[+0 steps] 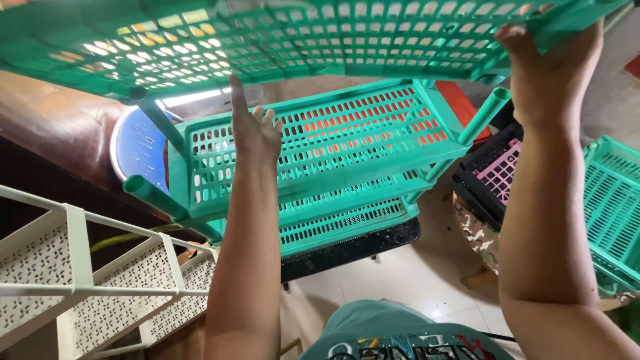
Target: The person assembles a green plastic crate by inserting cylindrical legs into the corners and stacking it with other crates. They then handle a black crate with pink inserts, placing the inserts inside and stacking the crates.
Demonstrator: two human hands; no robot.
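Holding a green slatted shelf tray [320, 33] overhead, above the green shelf rack [320, 153]: right hand [550, 73] fingers gripping its edge, left hand [257, 130] fingers released, index raised toward its underside. Standing beside a white metal rack [80, 267].

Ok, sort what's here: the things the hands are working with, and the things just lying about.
In hand:
- green shelf tray, held overhead
- right hand, gripping its edge
- left hand, open just beneath it
- green rack with posts, below

Lying about:
- white metal rack
- black and pink crates
- green crate
- blue disc
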